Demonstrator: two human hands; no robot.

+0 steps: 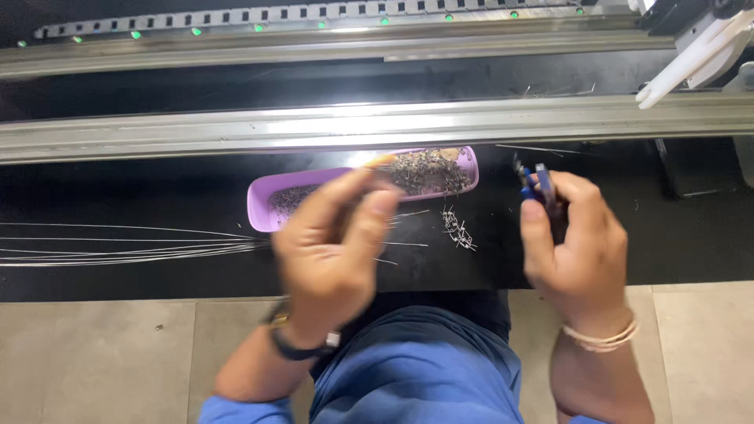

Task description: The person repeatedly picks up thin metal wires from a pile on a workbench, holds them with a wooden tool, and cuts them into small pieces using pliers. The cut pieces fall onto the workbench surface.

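Observation:
My left hand (334, 243) is blurred, its fingers pinched together over the black worktop just in front of a purple tray (263, 202). Thin wire strands seem to run through its fingertips. My right hand (577, 243) is closed around a small pair of blue-handled cutters (536, 184), whose jaws point up and away from me. The tray holds several small bent metal wire pieces (428, 171). A small heap of cut wire bits (458, 229) lies on the worktop between my hands.
A bundle of long thin wires (126, 245) stretches left across the black surface. A metal rail (377, 126) runs across behind the tray, with a second rail and green lights farther back. A white machine part (691, 59) stands at upper right.

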